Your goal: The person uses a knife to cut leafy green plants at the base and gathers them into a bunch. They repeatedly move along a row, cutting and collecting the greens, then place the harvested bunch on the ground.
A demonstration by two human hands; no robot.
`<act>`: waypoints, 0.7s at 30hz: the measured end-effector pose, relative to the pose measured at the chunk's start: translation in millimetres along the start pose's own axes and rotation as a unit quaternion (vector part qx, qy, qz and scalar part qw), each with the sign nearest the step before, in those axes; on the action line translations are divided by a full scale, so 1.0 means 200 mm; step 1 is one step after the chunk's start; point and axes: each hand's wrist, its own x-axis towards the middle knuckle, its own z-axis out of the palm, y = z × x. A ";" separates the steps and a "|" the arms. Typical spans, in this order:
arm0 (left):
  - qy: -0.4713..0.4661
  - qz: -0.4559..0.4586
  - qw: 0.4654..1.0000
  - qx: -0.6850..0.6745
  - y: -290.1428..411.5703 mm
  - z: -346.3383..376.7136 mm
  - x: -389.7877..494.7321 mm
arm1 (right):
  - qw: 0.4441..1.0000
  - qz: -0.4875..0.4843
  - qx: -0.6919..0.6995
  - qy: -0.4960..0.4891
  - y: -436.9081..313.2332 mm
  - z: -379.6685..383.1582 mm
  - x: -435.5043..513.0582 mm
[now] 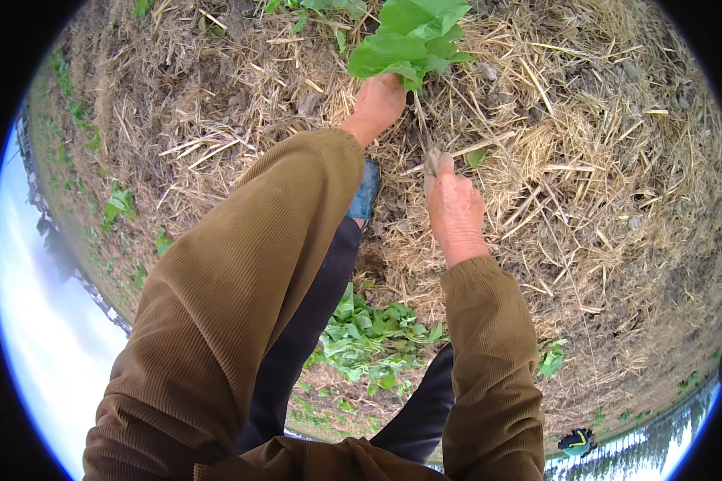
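Observation:
My left hand (380, 103) reaches in under a large green leafy plant (412, 42) at the top centre, its fingers partly hidden by the leaves. Whether it grips the stems cannot be told for certain. Lower and to the right, my right hand (455, 207) is closed around a small greyish tool (433, 163), whose kind is unclear; its upper end points towards the base of the plant. Dry straw (547, 156) covers the soil around both hands.
A blue shoe (366, 189) stands on the straw below my left hand. Cut-looking green leaves (373, 337) lie between my legs. Small green plants (119, 204) dot the left side. Another person (576, 442) is far off at the lower right, near a fence (632, 448).

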 end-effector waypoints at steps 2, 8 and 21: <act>-0.010 0.027 0.999 0.028 0.00 0.00 0.01 | 0.999 -0.013 0.046 0.016 0.04 0.03 -0.01; 0.050 0.043 0.997 0.027 -0.02 -0.08 -0.20 | 0.969 0.045 0.240 0.017 0.25 0.00 -0.40; 0.008 0.062 0.995 0.076 -0.03 0.16 -0.17 | 0.899 0.205 0.386 -0.031 0.37 0.36 -1.18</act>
